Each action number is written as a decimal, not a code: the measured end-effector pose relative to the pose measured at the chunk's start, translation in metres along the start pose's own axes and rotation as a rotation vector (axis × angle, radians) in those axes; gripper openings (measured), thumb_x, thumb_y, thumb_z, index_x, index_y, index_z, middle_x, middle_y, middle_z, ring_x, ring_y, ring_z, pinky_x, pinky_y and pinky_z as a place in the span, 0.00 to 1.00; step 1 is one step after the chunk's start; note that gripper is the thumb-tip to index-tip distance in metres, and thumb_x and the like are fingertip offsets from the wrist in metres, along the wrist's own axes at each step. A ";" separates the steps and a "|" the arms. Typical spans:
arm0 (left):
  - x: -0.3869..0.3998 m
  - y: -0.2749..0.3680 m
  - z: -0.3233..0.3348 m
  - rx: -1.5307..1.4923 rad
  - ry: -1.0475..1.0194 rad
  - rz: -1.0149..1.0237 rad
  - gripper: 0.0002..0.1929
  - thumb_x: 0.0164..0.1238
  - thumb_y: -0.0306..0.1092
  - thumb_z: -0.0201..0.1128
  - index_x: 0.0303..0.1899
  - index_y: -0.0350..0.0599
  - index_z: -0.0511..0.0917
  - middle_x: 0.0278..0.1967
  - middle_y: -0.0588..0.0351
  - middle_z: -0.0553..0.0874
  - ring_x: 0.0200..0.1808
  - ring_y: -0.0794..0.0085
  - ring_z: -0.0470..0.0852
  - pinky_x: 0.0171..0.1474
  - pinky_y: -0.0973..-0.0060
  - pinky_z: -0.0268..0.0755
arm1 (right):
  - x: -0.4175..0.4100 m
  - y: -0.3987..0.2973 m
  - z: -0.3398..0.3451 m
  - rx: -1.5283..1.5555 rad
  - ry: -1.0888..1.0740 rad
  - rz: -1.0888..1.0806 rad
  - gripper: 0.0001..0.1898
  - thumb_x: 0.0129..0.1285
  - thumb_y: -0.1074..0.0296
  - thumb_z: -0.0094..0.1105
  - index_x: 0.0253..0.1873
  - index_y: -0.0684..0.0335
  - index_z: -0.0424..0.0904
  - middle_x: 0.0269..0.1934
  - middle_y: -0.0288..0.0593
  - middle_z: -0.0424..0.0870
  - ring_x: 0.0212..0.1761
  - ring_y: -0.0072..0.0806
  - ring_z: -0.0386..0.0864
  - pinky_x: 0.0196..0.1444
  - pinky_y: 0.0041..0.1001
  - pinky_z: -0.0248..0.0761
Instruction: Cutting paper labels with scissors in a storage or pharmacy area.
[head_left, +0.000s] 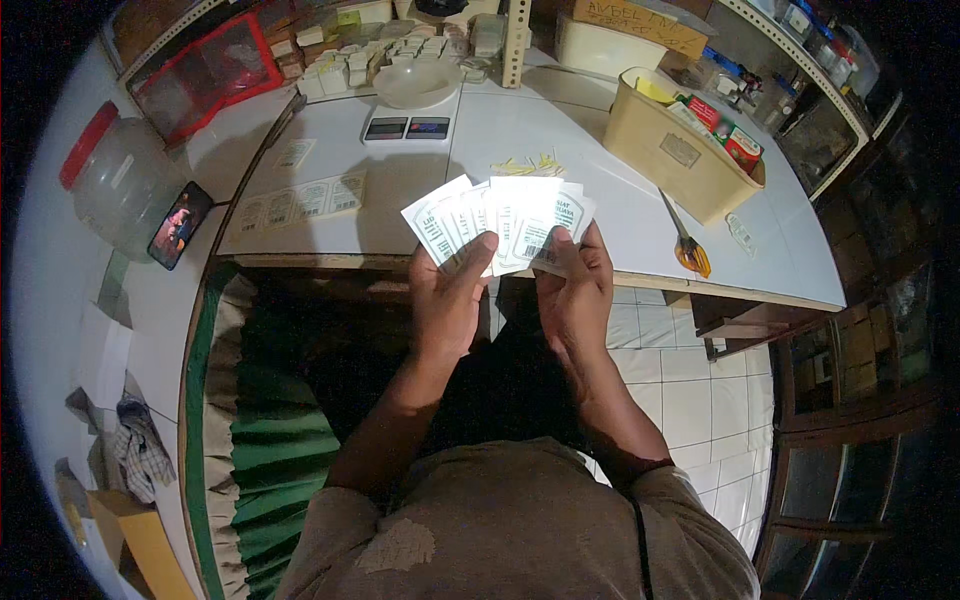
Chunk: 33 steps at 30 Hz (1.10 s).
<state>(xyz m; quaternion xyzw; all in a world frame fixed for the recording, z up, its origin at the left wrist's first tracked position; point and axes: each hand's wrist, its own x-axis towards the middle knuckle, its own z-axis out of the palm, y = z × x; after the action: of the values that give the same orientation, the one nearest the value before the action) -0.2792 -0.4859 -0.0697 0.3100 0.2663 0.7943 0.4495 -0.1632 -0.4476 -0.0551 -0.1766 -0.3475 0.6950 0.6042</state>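
A fan of white printed paper labels is spread between my two hands, over the front edge of the table. My left hand (444, 304) pinches the left bunch of labels (437, 219), thumb on top. My right hand (576, 296) grips the right bunch of labels (538, 234) the same way; green writing and a barcode show on its front label. The two bunches meet in the middle, and fingers behind them are partly hidden. Just beyond the labels, thin yellow strips (529, 165) lie in a loose pile on the white tabletop (517, 124).
Left on the table are sheets of labels (304, 199). Behind stands a digital scale (407, 129) bearing a bowl (418, 82). At right are a beige plastic bin (652, 146), an amber-ended utensil (691, 257) and a single label (741, 234). A phone (180, 225) leans against a red-lidded jar (124, 176).
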 end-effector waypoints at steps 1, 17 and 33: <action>0.000 0.000 0.000 0.000 -0.001 0.000 0.20 0.66 0.24 0.64 0.58 0.36 0.70 0.52 0.49 0.80 0.55 0.69 0.81 0.55 0.67 0.79 | 0.000 -0.001 0.000 0.000 0.000 -0.001 0.16 0.72 0.75 0.46 0.63 0.64 0.66 0.51 0.44 0.80 0.50 0.26 0.81 0.50 0.25 0.77; 0.001 -0.005 -0.001 -0.036 0.067 0.010 0.19 0.67 0.21 0.61 0.58 0.35 0.69 0.52 0.48 0.80 0.54 0.66 0.81 0.57 0.67 0.78 | 0.006 -0.002 -0.009 -0.247 -0.041 -0.020 0.16 0.72 0.76 0.46 0.63 0.67 0.66 0.54 0.45 0.78 0.55 0.25 0.76 0.58 0.26 0.69; 0.002 0.003 -0.010 -0.168 0.013 -0.190 0.25 0.65 0.27 0.65 0.62 0.37 0.67 0.57 0.45 0.78 0.58 0.56 0.79 0.60 0.57 0.76 | 0.013 -0.013 -0.021 -0.371 -0.016 -0.043 0.13 0.71 0.74 0.52 0.59 0.68 0.71 0.50 0.43 0.81 0.50 0.22 0.76 0.53 0.22 0.69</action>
<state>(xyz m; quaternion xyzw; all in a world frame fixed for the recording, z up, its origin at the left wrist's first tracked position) -0.2894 -0.4868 -0.0736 0.2395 0.2301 0.7698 0.5451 -0.1428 -0.4293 -0.0588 -0.2722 -0.4782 0.6070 0.5734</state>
